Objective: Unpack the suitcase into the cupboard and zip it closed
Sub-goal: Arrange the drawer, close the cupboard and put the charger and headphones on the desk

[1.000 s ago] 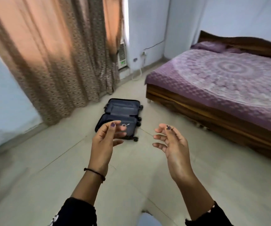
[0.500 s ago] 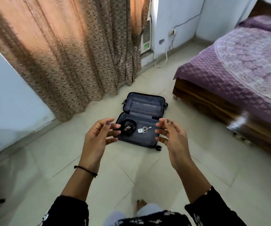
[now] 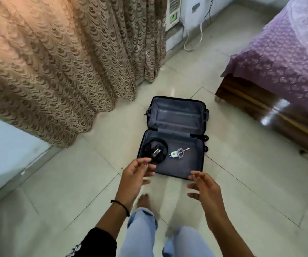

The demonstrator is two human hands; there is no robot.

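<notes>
Your left hand [image 3: 137, 176] and right hand [image 3: 204, 189] both hover empty, fingers loosely spread, at the near edge of the open suitcase [image 3: 185, 166], which lies on the floor [image 3: 71, 201], long axis 12 to 6 o'clock. The black headphones [image 3: 156, 152] sit in its near half at 1 o'clock from your left hand, just beyond the fingertips. The white charger [image 3: 174, 155] lies at 11 o'clock from your right hand, farther off. Your left is nearer; lead with it.

— What is at the sides?
— A beige patterned curtain [image 3: 56, 62] hangs at left; a wooden bed [image 3: 242, 93] under a purple bedspread [image 3: 279, 58] stands at right.
— And underfoot?
— Pale floor tiles [image 3: 56, 201]; a white cord [image 3: 201, 34] loops on them.
</notes>
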